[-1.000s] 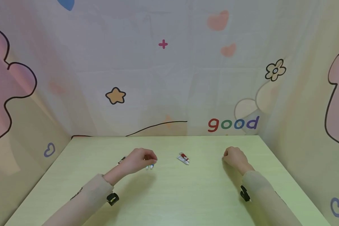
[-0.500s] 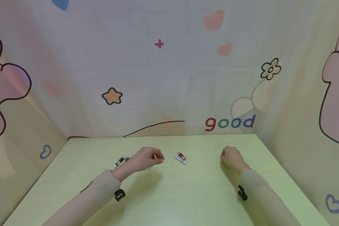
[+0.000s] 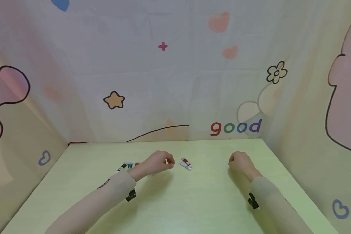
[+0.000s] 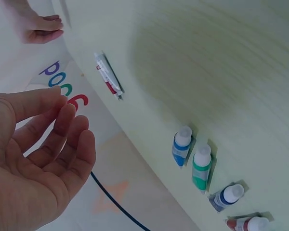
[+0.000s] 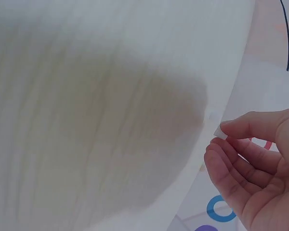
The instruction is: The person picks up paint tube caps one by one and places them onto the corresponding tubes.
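Observation:
My left hand (image 3: 161, 161) hovers just left of two small paint tubes (image 3: 185, 163), one red-labelled and one mostly white, lying together on the table. In the left wrist view its fingers are loosely bent, with nothing visible between them. Several more paint tubes with white caps lie in a row partly hidden behind my left forearm; among them are a blue tube (image 4: 181, 147), a green tube (image 4: 202, 167) and a dark blue tube (image 4: 226, 197). Over at the right, my right hand (image 3: 241, 165) pinches a small white piece (image 5: 220, 132) between thumb and fingertips; its kind cannot be made out.
The pale wooden table (image 3: 193, 201) is bordered by a printed cloth backdrop (image 3: 175, 84) behind and at both sides. A dark-labelled tube (image 3: 122, 167) lies at the left end of the row. A black wrist strap (image 3: 131, 195) shows below the left sleeve.
My left hand has moved right, away from the row of tubes and closer to the pair, uncovering more of the row's left end. My right hand stays nearly in place.

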Demonstrator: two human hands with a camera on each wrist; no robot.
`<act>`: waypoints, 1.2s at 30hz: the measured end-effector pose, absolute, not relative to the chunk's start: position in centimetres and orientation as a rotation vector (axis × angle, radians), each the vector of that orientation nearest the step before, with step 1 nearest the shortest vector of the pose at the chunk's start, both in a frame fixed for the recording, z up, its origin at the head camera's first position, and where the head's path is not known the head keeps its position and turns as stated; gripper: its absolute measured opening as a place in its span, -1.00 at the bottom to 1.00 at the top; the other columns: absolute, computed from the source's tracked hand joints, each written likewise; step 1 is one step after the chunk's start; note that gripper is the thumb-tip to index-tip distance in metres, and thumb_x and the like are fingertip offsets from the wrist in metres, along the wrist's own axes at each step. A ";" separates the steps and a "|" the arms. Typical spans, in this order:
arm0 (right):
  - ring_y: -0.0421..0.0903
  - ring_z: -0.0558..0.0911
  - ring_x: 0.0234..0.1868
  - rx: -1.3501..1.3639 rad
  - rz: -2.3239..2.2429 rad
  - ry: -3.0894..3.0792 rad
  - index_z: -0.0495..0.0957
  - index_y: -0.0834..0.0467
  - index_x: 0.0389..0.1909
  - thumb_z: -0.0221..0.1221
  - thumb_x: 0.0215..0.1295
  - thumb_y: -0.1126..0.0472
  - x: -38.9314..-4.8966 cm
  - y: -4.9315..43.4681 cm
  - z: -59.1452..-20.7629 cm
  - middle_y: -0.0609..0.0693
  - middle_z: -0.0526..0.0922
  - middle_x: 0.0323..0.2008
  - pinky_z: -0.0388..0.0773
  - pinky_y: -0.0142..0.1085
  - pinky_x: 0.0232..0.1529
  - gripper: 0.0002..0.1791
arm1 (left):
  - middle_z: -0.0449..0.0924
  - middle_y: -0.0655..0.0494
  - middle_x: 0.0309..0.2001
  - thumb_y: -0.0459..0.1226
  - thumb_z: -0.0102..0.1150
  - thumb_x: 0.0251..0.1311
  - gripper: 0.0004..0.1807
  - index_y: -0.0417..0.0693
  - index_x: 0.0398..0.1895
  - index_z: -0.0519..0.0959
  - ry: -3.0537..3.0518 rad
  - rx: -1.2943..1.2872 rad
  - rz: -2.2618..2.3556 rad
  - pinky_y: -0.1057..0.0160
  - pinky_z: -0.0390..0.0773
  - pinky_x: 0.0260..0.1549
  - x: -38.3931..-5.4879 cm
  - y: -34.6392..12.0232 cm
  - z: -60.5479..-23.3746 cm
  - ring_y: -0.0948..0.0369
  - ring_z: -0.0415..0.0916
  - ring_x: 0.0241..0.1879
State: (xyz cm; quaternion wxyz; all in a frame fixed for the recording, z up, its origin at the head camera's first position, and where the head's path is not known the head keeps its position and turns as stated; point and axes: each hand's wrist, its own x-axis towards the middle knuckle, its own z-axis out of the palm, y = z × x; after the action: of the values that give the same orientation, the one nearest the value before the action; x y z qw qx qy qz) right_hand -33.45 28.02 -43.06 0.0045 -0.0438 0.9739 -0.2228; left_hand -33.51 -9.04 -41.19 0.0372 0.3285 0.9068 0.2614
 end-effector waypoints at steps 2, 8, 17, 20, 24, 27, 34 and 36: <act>0.09 0.60 -0.24 -0.137 -0.712 3.054 0.65 0.37 -0.26 0.18 0.26 0.37 -33.3 28.4 -43.0 0.21 0.68 -0.26 0.57 0.04 -0.10 -0.85 | 0.64 0.17 -0.28 -0.35 0.26 0.33 -0.90 -0.18 -0.17 0.69 2.771 1.017 0.791 0.22 0.52 -0.28 -33.8 -8.6 -41.4 0.24 0.48 -0.34; 0.20 0.65 -0.17 -0.190 -0.698 3.103 0.67 0.39 -0.26 0.19 0.22 0.38 -33.1 29.7 -42.9 0.25 0.70 -0.25 0.56 0.09 -0.05 -0.84 | 0.63 0.13 -0.27 -0.38 0.27 0.30 -0.88 -0.24 -0.15 0.67 2.778 1.098 0.751 0.23 0.52 -0.28 -34.3 -7.4 -42.2 0.25 0.46 -0.34; 0.29 0.64 -0.10 -0.205 -0.697 3.125 0.67 0.41 -0.24 0.20 0.25 0.36 -33.0 30.8 -42.3 0.29 0.70 -0.23 0.52 0.14 0.01 -0.82 | 0.64 0.06 -0.20 -0.39 0.30 0.27 -0.86 -0.19 -0.13 0.67 2.805 1.119 0.673 0.14 0.53 -0.16 -35.7 -5.8 -43.3 0.16 0.52 -0.24; 0.27 0.65 -0.12 -0.194 -0.708 3.125 0.67 0.41 -0.24 0.21 0.26 0.34 -32.7 31.2 -42.3 0.28 0.70 -0.24 0.52 0.14 0.01 -0.81 | 0.64 0.04 -0.16 -0.38 0.31 0.27 -0.84 -0.16 -0.10 0.67 2.819 1.115 0.619 0.11 0.55 -0.09 -36.2 -5.3 -44.1 0.12 0.56 -0.17; 0.21 0.65 -0.19 -0.189 -0.758 3.132 0.66 0.41 -0.22 0.22 0.28 0.32 -32.5 31.7 -42.0 0.26 0.71 -0.26 0.55 0.11 -0.05 -0.80 | 0.62 0.02 -0.12 -0.38 0.33 0.24 -0.77 -0.16 -0.04 0.65 2.851 1.059 0.573 0.09 0.54 -0.01 -36.6 -5.0 -44.7 0.09 0.56 -0.10; 0.13 0.65 -0.26 -0.195 -0.814 3.139 0.66 0.41 -0.21 0.22 0.30 0.29 -32.4 32.3 -41.5 0.24 0.71 -0.27 0.57 0.06 -0.14 -0.78 | 0.62 0.01 -0.10 -0.38 0.33 0.23 -0.75 -0.14 -0.02 0.65 2.876 1.028 0.559 0.08 0.53 0.02 -36.7 -4.8 -44.9 0.08 0.56 -0.09; 0.03 0.68 -0.34 -0.149 -0.951 3.128 0.65 0.41 -0.12 0.20 0.38 0.23 -32.0 33.4 -39.5 0.22 0.72 -0.28 0.61 -0.10 -0.30 -0.72 | 0.64 0.01 -0.12 -0.41 0.32 0.22 -0.79 -0.14 -0.09 0.68 2.880 1.048 0.582 0.09 0.54 0.01 -37.3 -4.2 -45.4 0.09 0.56 -0.11; 0.08 0.68 -0.29 -0.129 -0.997 3.104 0.62 0.42 -0.07 0.17 0.42 0.21 -31.7 33.7 -38.9 0.26 0.71 -0.23 0.62 -0.08 -0.27 -0.69 | 0.64 0.02 -0.15 -0.42 0.32 0.21 -0.81 -0.14 -0.11 0.69 2.874 1.055 0.586 0.12 0.53 -0.04 -37.5 -4.0 -45.6 0.12 0.54 -0.16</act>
State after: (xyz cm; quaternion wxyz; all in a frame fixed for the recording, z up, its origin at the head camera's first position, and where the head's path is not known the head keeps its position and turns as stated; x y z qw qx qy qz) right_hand -31.75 33.71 -38.90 -0.0607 -0.0393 0.9496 -0.3049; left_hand -37.50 -4.02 -45.62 0.0121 0.3385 0.9219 0.1879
